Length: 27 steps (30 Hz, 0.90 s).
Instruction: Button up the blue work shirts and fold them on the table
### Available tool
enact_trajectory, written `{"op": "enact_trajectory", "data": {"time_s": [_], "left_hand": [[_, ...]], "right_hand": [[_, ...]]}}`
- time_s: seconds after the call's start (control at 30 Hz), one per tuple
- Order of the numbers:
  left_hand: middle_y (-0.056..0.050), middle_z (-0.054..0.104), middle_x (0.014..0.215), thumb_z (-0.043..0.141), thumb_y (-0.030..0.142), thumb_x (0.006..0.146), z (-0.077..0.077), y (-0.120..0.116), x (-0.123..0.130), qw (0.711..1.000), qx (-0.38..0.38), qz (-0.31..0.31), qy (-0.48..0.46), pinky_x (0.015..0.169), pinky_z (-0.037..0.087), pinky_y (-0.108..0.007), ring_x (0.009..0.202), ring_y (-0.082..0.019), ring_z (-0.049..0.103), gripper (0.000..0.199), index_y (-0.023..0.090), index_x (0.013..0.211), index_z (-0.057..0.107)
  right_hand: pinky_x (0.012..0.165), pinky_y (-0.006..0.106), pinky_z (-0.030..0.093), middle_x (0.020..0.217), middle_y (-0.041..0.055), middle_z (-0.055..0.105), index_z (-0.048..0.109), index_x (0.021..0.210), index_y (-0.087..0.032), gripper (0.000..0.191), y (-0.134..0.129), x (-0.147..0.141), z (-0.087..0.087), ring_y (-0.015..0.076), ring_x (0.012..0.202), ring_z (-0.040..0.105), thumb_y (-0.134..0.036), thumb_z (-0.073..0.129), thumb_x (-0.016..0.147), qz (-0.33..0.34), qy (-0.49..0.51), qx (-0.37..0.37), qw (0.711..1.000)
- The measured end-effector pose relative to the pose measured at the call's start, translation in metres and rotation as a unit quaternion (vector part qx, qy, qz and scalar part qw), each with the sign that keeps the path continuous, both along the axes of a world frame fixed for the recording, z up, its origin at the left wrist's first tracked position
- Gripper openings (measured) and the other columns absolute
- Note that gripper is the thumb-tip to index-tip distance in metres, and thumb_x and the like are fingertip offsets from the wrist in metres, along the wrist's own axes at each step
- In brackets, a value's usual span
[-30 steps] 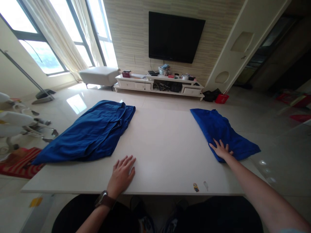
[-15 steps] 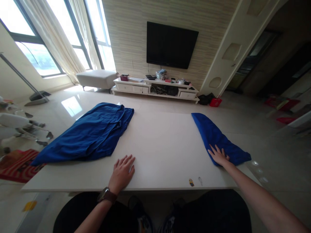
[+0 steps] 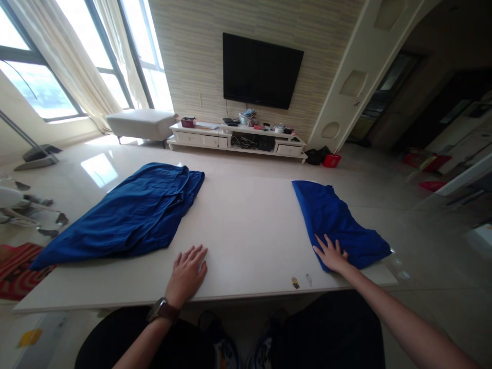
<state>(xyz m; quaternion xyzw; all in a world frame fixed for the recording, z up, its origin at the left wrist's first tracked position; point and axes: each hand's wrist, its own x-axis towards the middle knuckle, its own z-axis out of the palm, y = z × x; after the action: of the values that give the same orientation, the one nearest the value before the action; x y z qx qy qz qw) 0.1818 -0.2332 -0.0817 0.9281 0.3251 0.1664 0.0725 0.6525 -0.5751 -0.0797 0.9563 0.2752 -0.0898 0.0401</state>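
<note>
My left hand (image 3: 187, 274), with a watch (image 3: 163, 310) on its wrist, lies flat and open on the white table (image 3: 246, 230) near the front edge, holding nothing. My right hand (image 3: 331, 253) rests with fingers spread on the near left part of a blue cloth (image 3: 334, 215), which covers the table's right end and reaches past its edge. A larger folded blue garment (image 3: 126, 215) lies at the left end, its left corner extending over the table's side. My left hand is apart from both.
Two small stickers, one a yellow figure (image 3: 295, 282), are near the front edge. Beyond the table stand a low white TV cabinet (image 3: 200, 138) and a grey bench (image 3: 142, 124). A red striped bag (image 3: 21, 271) is on the floor at left. My knees are under the front edge.
The view has turned slightly to the right. The right blue cloth looks wider and more spread at its far side. Both hands stay in about the same places on the table and cloth.
</note>
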Motion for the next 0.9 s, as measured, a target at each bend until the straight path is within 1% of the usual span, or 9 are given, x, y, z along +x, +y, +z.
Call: {"op": "enact_trajectory", "data": {"time_s": [0.07,0.13,0.17,0.23,0.3,0.37,0.47,0.7,0.9], "left_hand": [[-0.009,0.056,0.152,0.044,0.027,0.099,0.0,0.0,0.0,1.0,0.0,-0.002,-0.002,0.121,0.029,-0.059,0.145,-0.032,0.045,0.045,0.024,0.141,0.061],[-0.009,0.056,0.152,0.044,0.028,0.099,0.0,0.0,0.0,1.0,0.001,-0.003,-0.002,0.122,0.029,-0.059,0.145,-0.031,0.045,0.044,0.024,0.14,0.061],[-0.009,0.056,0.152,0.044,0.028,0.1,0.0,0.0,-0.001,1.0,0.002,-0.002,-0.001,0.122,0.029,-0.058,0.145,-0.031,0.045,0.044,0.024,0.14,0.061],[-0.009,0.056,0.152,0.044,0.029,0.1,0.0,0.0,-0.001,1.0,0.004,-0.001,0.004,0.122,0.029,-0.057,0.146,-0.031,0.045,0.044,0.025,0.14,0.061],[-0.008,0.056,0.152,0.043,0.029,0.1,-0.001,0.001,-0.001,1.0,0.006,-0.001,0.009,0.122,0.029,-0.056,0.146,-0.03,0.044,0.044,0.025,0.14,0.06],[-0.007,0.056,0.152,0.042,0.03,0.1,-0.003,0.002,-0.001,1.0,0.009,-0.003,0.011,0.122,0.029,-0.056,0.145,-0.03,0.045,0.044,0.025,0.14,0.06],[-0.008,0.058,0.15,0.041,0.032,0.099,-0.007,0.004,-0.002,1.0,0.023,-0.006,0.007,0.121,0.03,-0.057,0.143,-0.03,0.047,0.045,0.025,0.139,0.06],[-0.007,0.061,0.146,0.04,0.036,0.098,-0.01,0.008,-0.003,0.999,0.033,-0.012,0.0,0.117,0.033,-0.058,0.14,-0.032,0.05,0.045,0.028,0.136,0.061],[-0.006,0.058,0.15,0.044,0.033,0.097,-0.006,0.008,-0.003,1.0,0.01,-0.009,0.011,0.12,0.031,-0.057,0.143,-0.031,0.047,0.044,0.029,0.138,0.061]], "right_hand": [[0.105,0.076,0.032,0.169,0.0085,0.026,0.034,0.159,-0.046,0.073,0.006,-0.002,0.011,0.0526,0.145,0.03,-0.078,0.026,0.094,0.02,-0.005,-0.01,1.0],[0.102,0.077,0.034,0.165,0.0106,0.031,0.039,0.156,-0.046,0.072,0.015,-0.002,0.018,0.0533,0.14,0.038,-0.079,0.029,0.093,0.019,-0.016,0.004,1.0],[0.101,0.077,0.034,0.166,0.0104,0.029,0.038,0.156,-0.047,0.071,0.02,-0.001,0.02,0.054,0.14,0.037,-0.078,0.028,0.093,0.005,-0.015,0.018,1.0],[0.104,0.078,0.031,0.169,0.0085,0.02,0.03,0.159,-0.048,0.07,0.033,0.0,0.016,0.0555,0.146,0.027,-0.077,0.024,0.095,-0.031,-0.008,0.045,0.998],[0.108,0.079,0.024,0.172,0.0063,0.013,0.025,0.16,-0.049,0.07,0.046,-0.001,0.006,0.0551,0.151,0.016,-0.076,0.021,0.096,-0.051,-0.007,0.054,0.997],[0.111,0.08,0.018,0.172,0.0054,0.011,0.024,0.161,-0.049,0.069,0.059,0.0,-0.004,0.0542,0.152,0.01,-0.075,0.02,0.097,-0.047,-0.019,0.054,0.997],[0.11,0.08,0.017,0.173,0.0062,0.01,0.022,0.162,-0.048,0.069,0.077,0.005,-0.01,0.0536,0.152,0.011,-0.074,0.021,0.098,-0.027,-0.022,0.046,0.998],[0.111,0.079,0.018,0.174,0.0039,0.008,0.019,0.162,-0.048,0.068,0.115,0.02,0.0,0.0522,0.153,0.01,-0.072,0.026,0.099,0.03,-0.012,0.039,0.999],[0.111,0.078,0.019,0.172,0.0046,0.013,0.023,0.162,-0.048,0.067,0.129,0.022,-0.002,0.0527,0.152,0.012,-0.072,0.025,0.099,0.034,-0.02,0.058,0.998]]}}
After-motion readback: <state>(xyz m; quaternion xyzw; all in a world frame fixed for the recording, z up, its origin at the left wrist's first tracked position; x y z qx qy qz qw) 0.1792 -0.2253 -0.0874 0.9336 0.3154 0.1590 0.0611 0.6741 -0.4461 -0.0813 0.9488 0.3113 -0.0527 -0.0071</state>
